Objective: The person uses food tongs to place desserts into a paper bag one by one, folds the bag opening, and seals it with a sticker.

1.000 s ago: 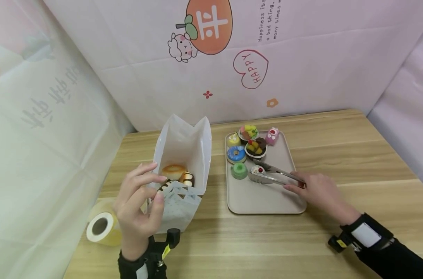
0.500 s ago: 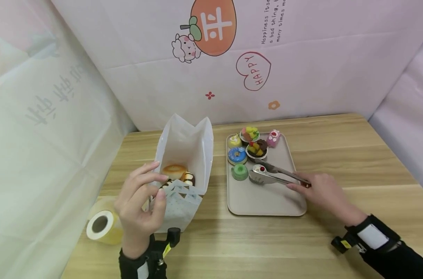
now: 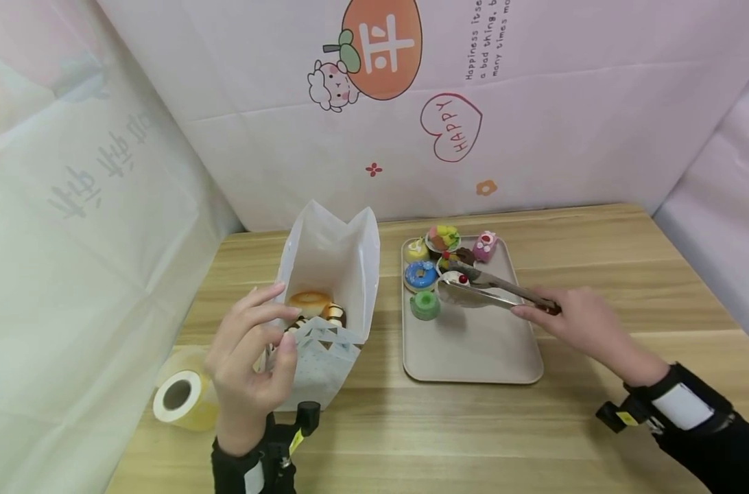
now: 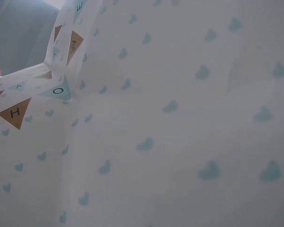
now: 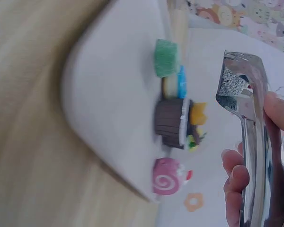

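Observation:
My right hand (image 3: 587, 322) holds metal tongs (image 3: 504, 287), their tips around a small white-topped toy cake (image 3: 455, 278) with a red cherry. In the right wrist view, the tongs (image 5: 256, 142) hold the cake, its side speckled grey, above the tray. The beige tray (image 3: 473, 353) carries a green ring cake (image 3: 425, 306), a blue donut (image 3: 420, 274), fruit-topped cupcakes (image 3: 443, 238), a yellow cake (image 3: 416, 250) and a pink roll (image 3: 485, 245). My left hand (image 3: 251, 363) holds the rim of an upright white paper bag (image 3: 315, 374). Inside the bag lie a bun (image 3: 309, 302) and chocolate-striped pastries (image 3: 334, 315).
A roll of yellowish tape (image 3: 186, 400) lies left of my left hand, on the wooden table (image 3: 442, 439). Printed white cloth (image 3: 276, 158) hangs behind the table and along its sides. The bag stands left of the tray, with bare wood between them.
The tongs have lifted the cherry-topped cake off the tray, up towards the fruit cupcake. My right forearm has shifted a little right. The left hand keeps its place at the bag.

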{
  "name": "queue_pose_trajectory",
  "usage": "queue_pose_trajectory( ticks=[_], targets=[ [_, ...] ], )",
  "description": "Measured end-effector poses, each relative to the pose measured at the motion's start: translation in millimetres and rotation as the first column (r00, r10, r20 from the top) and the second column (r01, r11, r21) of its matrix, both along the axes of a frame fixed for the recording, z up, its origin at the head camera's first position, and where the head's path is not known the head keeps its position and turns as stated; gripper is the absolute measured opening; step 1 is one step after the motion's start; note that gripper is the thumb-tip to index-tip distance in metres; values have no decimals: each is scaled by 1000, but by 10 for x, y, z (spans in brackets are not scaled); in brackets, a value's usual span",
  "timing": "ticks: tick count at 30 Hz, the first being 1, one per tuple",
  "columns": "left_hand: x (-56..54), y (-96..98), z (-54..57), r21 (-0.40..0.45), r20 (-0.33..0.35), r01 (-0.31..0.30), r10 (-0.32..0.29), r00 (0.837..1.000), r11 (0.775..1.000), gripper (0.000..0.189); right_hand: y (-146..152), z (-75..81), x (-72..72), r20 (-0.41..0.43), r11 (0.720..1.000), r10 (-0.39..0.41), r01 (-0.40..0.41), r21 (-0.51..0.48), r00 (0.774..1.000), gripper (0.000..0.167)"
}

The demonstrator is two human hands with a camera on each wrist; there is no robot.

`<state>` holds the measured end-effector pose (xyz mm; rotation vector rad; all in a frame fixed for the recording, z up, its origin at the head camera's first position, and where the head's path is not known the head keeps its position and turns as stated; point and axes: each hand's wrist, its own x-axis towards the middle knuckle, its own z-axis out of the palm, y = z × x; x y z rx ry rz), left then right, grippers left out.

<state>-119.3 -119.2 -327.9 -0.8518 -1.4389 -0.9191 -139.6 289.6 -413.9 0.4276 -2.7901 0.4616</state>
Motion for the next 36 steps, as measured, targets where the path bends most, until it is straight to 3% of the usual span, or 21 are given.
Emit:
queue_pose_trajectory(
  ticks=[12, 23, 36],
  targets=[
    [-11, -36, -27, -20, 9, -9, 9, 1000, 1000, 47, -130, 428, -59, -82, 997, 63, -67, -47, 995, 28],
    [-37, -34, -31, -53, 25, -17, 18, 1000, 998, 43, -208, 758, -117, -190, 993, 92, -104, -56, 978, 37],
    [-25, -69, -45, -71, 43, -26, 29, 999, 997, 45, -552, 1037, -102, -172, 989, 137, -144, -28, 975, 40]
  ],
)
